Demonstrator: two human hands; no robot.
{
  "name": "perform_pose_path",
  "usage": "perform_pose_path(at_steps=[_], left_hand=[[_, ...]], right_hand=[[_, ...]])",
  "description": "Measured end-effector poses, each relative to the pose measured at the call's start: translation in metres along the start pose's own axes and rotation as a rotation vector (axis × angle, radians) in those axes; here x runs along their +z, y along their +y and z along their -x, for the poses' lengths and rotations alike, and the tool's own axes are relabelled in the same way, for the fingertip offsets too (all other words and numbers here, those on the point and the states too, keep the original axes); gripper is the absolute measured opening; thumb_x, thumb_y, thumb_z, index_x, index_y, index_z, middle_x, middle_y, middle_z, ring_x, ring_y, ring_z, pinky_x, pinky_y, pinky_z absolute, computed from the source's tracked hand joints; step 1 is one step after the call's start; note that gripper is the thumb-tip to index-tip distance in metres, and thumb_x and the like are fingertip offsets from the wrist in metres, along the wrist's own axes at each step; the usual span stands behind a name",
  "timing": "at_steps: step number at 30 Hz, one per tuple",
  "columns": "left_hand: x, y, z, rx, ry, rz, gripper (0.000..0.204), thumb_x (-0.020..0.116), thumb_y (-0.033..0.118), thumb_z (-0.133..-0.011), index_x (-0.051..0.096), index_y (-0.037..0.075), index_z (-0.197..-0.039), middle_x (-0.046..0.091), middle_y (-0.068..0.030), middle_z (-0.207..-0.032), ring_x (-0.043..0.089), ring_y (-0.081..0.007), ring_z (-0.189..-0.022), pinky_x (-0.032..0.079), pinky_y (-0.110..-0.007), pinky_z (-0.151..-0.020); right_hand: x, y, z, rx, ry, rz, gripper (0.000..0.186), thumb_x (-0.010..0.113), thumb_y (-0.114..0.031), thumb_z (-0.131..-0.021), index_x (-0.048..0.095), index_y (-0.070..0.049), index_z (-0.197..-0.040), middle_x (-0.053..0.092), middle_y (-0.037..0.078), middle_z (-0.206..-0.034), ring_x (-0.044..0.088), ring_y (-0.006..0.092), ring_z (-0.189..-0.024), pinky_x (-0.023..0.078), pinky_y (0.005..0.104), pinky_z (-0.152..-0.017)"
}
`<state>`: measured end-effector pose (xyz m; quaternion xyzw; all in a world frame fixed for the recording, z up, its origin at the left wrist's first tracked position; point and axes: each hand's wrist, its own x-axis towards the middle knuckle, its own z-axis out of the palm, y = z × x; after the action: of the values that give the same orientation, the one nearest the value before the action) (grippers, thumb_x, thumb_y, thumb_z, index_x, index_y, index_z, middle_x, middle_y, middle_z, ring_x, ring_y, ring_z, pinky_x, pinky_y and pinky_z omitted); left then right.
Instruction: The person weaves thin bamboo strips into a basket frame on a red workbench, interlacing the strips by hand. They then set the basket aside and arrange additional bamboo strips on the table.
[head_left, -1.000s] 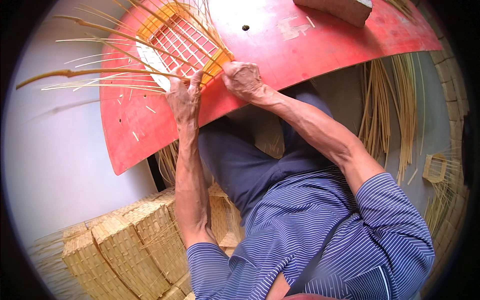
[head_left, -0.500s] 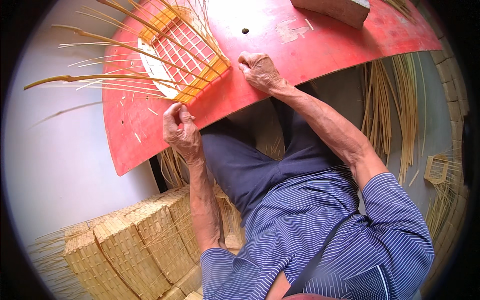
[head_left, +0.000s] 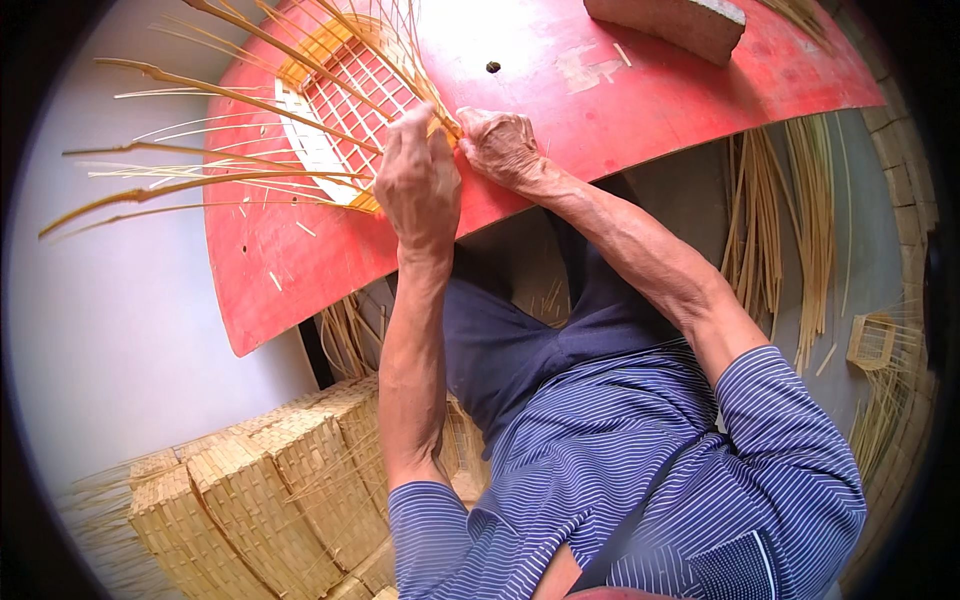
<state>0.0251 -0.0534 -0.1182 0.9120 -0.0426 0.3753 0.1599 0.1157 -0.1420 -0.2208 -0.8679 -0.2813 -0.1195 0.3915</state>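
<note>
A half-woven bamboo basket (head_left: 345,85) lies on a red board, with an open lattice base, a yellow band around it and long strips fanning out from its edges. My left hand (head_left: 418,190) is closed over the basket's near edge and covers part of it. Whatever its fingers grip is hidden. At the basket's right corner, my right hand (head_left: 503,150) has its fingers curled and pressed together, the tips touching or very near the corner. Any strip between them is too small to make out. The two hands are close together but apart.
The red board (head_left: 600,130) has a curved outline and a small hole. On its far right sits a brick-like block (head_left: 670,25). Bundles of bamboo strips (head_left: 755,220) hang below the board on the right. Woven bamboo stacks (head_left: 260,490) stand at lower left; a small woven piece (head_left: 872,340) lies at right.
My left hand has moved up and right from the basket's lower corner, along its near edge. My right hand has shifted slightly left to the right corner. Several long strips have swung position.
</note>
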Motion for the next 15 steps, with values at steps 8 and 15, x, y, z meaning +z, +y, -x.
perform_pose_path(at_steps=[8,15], left_hand=[[0.040,-0.021,-0.021,-0.345,-0.251,-0.319,0.030,0.062,0.014,-0.092,0.056,-0.002,-0.118,0.072,-0.0219,-0.085,0.071,-0.0385,-0.080,0.055,-0.047,-0.070],[0.048,-0.041,-0.008,-0.304,-0.179,-0.148,0.023,0.067,0.016,-0.088,0.059,0.000,-0.101,0.067,-0.0201,-0.070,0.069,-0.0356,-0.066,0.052,-0.045,-0.059]], right_hand=[[0.006,0.002,-0.001,0.003,0.084,-0.041,0.004,0.059,-0.012,-0.085,0.057,-0.010,-0.088,0.067,0.014,-0.075,0.068,0.0353,-0.068,0.051,0.0481,-0.059],[0.010,0.001,0.002,-0.023,0.072,-0.018,0.007,0.055,-0.007,-0.085,0.057,-0.007,-0.092,0.068,0.015,-0.077,0.069,0.0353,-0.070,0.052,0.0486,-0.058]])
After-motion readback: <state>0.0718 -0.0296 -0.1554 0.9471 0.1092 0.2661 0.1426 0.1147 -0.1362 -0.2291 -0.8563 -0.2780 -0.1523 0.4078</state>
